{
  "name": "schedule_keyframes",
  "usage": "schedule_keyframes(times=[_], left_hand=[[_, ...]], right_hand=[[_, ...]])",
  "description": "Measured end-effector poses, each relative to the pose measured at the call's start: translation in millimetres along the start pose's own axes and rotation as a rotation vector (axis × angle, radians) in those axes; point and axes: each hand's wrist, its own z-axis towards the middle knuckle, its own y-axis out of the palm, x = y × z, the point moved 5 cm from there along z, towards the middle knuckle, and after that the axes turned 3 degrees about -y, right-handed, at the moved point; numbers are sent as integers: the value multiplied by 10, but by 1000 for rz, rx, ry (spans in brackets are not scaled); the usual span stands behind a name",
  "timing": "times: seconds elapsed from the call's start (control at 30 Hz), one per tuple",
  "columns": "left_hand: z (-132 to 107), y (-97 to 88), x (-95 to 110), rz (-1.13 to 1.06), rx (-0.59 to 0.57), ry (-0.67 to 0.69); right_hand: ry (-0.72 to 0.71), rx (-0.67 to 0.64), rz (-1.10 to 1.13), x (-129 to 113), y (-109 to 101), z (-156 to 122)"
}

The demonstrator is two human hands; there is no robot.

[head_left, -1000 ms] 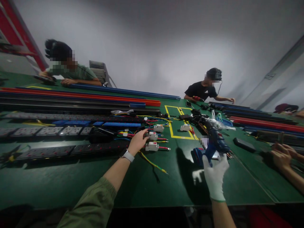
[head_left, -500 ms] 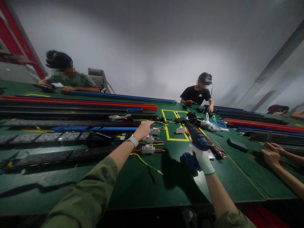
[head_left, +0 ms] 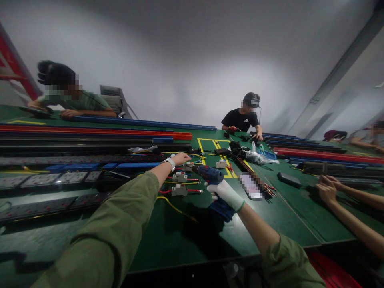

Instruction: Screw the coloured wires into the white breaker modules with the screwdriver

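Note:
My right hand (head_left: 226,194), in a white glove, grips a blue cordless drill (head_left: 211,175). The drill points left, its tip at the farthest of several white circuit breakers (head_left: 188,166) in a row. My bare left hand (head_left: 181,158), with a watch on its wrist, is closed at that same breaker; its thumb is hidden. Two more breakers, a middle one (head_left: 180,177) and a near one (head_left: 179,190), have red wires ending in lugs. A yellow-green wire (head_left: 174,204) lies in front of them.
Socket strips (head_left: 57,178) lie at left, with red and blue profiles (head_left: 144,134) behind. Another breaker (head_left: 221,164), a phone (head_left: 250,186), bundled wires (head_left: 264,186) and a black box (head_left: 288,179) lie to the right. Co-workers sit across; another person's hands (head_left: 328,188) are at right.
My right hand has brought the drill left and its tip to the far breaker, uncovering the phone. My left hand stays by that breaker. The view has turned slightly right.

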Motion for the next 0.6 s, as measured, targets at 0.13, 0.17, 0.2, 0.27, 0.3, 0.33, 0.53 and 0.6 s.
schedule_keyframes(times=[0.13, 0.17, 0.2, 0.27, 0.3, 0.33, 0.53, 0.6], left_hand=[[22, 137, -129, 61, -77, -57], [24, 155, -153, 74, -76, -62], [25, 168, -175, 85, -74, -71], [24, 176, -203, 110, -65, -96], [22, 174, -208, 125, -61, -110], [21, 168, -206, 140, -57, -120], [36, 137, -170, 205, -40, -141], [50, 141, -182, 210, -49, -140]], right_hand=[[23, 5, -32, -7, 57, 121], [24, 3, -33, -7, 68, 152], [27, -1, -37, -5, 79, 183], [46, -9, -48, 10, 94, 239], [59, -13, -56, 21, 100, 264], [72, -17, -64, 32, 102, 284], [76, -38, -79, 70, 84, 334], [63, -42, -67, 74, 79, 341]])
